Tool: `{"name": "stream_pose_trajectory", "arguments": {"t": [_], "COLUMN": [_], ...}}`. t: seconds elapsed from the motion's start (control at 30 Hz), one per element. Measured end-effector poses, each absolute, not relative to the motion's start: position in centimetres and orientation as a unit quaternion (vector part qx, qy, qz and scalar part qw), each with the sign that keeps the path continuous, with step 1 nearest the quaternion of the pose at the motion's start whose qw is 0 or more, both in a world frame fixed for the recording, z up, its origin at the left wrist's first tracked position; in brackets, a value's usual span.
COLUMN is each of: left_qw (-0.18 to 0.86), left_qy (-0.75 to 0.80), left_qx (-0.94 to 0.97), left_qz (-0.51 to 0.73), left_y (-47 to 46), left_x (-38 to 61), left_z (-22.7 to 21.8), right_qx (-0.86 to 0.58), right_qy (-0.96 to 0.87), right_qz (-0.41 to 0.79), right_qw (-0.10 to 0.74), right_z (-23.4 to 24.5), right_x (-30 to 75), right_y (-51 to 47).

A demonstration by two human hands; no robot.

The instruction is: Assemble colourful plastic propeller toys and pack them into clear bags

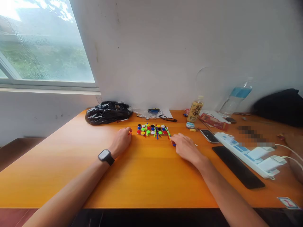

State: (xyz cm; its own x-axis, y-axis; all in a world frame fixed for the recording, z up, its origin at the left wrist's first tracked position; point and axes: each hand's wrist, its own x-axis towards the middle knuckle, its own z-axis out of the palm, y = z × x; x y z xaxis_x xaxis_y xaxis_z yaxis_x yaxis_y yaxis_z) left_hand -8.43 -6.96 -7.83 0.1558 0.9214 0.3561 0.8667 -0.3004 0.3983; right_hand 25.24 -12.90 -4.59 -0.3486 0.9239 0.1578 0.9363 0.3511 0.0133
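A cluster of small coloured round pieces and thin coloured sticks [152, 130] lies on the orange table [142, 176] between my hands. My left hand [122, 141], with a dark watch on its wrist, rests curled on the table just left of the cluster, a bit of red showing at its fingertips. My right hand [186, 147] lies just right of the cluster, fingers pinched together around a small blue and orange piece at the cluster's right edge.
A black plastic bag [107, 112] sits at the back left. Glasses [168, 118], a yellow bottle [195, 111], a clear water bottle [235, 98], a phone [209, 136], a white power strip [248, 155] and a black pad [238, 166] fill the right side.
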Motion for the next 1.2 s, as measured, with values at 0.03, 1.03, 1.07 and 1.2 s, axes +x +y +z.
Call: {"name": "stream_pose_trajectory", "arguments": {"t": [0.03, 1.03, 1.07, 1.2], "left_qw": [0.057, 0.306, 0.297, 0.279], "left_qy": [0.587, 0.327, 0.325, 0.312], "left_qx": [0.753, 0.843, 0.846, 0.849], "left_qz": [0.291, 0.297, 0.301, 0.323], "left_y": [-7.0, -11.0, -11.0, -11.0], "left_x": [-8.4, -4.2, -4.1, -4.1], "left_z": [-7.7, -7.6, -7.7, -8.0], "right_qx": [-0.578, -0.451, -0.455, -0.45], "right_qy": [-0.812, -0.758, -0.753, -0.749], "right_qz": [-0.056, 0.328, 0.336, 0.362], "right_qw": [0.056, 0.338, 0.335, 0.326], "right_z": [-4.6, -7.8, -7.9, -7.9], "right_x": [25.5, 20.7, 20.7, 20.5], "right_y": [-12.8, -12.7, -12.7, -12.6]}}
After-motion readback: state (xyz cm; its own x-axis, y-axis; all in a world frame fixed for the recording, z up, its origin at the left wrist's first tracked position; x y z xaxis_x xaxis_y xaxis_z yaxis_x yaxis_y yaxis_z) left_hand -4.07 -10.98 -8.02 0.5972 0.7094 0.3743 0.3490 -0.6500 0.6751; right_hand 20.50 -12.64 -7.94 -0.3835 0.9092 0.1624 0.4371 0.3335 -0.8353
